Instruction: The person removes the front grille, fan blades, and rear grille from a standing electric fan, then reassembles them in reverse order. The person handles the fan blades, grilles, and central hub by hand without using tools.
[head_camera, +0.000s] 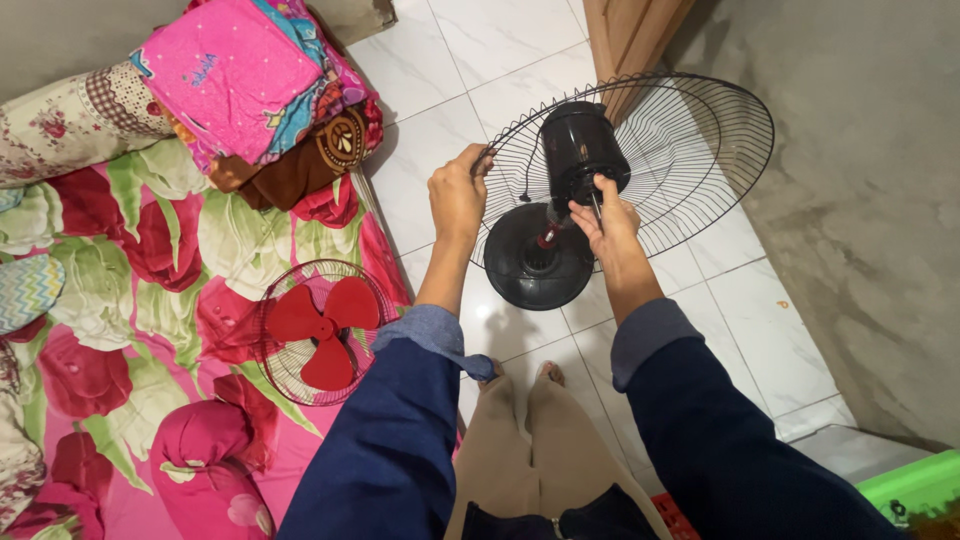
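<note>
Two parts off: red blade (325, 335) lies on front grille (322, 330) on mattress (150, 290) | left hand (457, 195) pinches rear grille (690, 150) rim | right hand (610, 225) fingers closed at motor housing (583, 150) shaft | rear grille still mounted.

home bedroom, floral mattress (150, 270) on white tiled floor (480, 50), folded bedding (250, 80), pink pillow (205, 440), bare plaster wall (870, 200)

Black wire fan guard (690, 150), red fan blades (325, 330), pink floral mattress (130, 300), white tiled floor (470, 60)
</note>
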